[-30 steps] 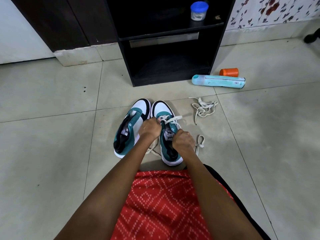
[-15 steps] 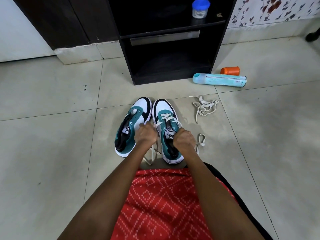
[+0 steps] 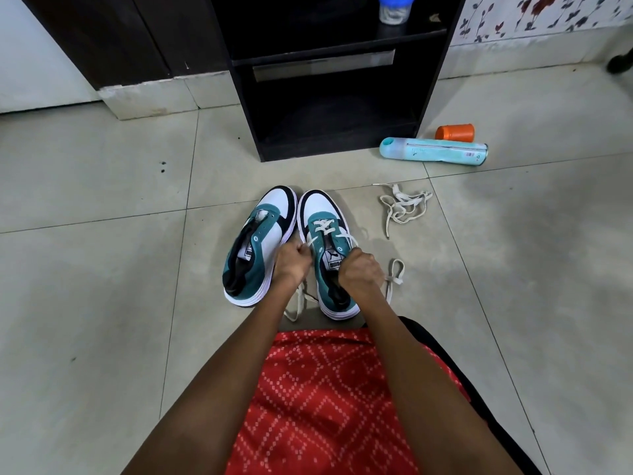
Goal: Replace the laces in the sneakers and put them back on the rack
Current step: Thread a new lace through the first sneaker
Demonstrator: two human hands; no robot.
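Two teal, white and black sneakers stand side by side on the tiled floor, toes pointing away from me. The left sneaker [image 3: 258,241] has no lace. The right sneaker [image 3: 325,231] carries a cream lace [image 3: 323,225] crossed through its front eyelets. My left hand [image 3: 291,264] grips one lace end at the shoe's left side. My right hand [image 3: 361,272] grips the other end at the right side, and its tail loops out on the floor. A loose cream lace [image 3: 402,207] lies in a heap to the right.
The dark shoe rack [image 3: 337,145] stands open just beyond the sneakers, with a blue-lidded jar [image 3: 394,8] on its upper shelf. A light blue bottle [image 3: 433,151] lies on the floor at the right with an orange cup [image 3: 455,132] behind it. My red patterned lap fills the bottom.
Both hands have drawn back toward me, pulling the lace ends tighter through the right sneaker's eyelets. The crossed lace rows over the tongue are now uncovered.
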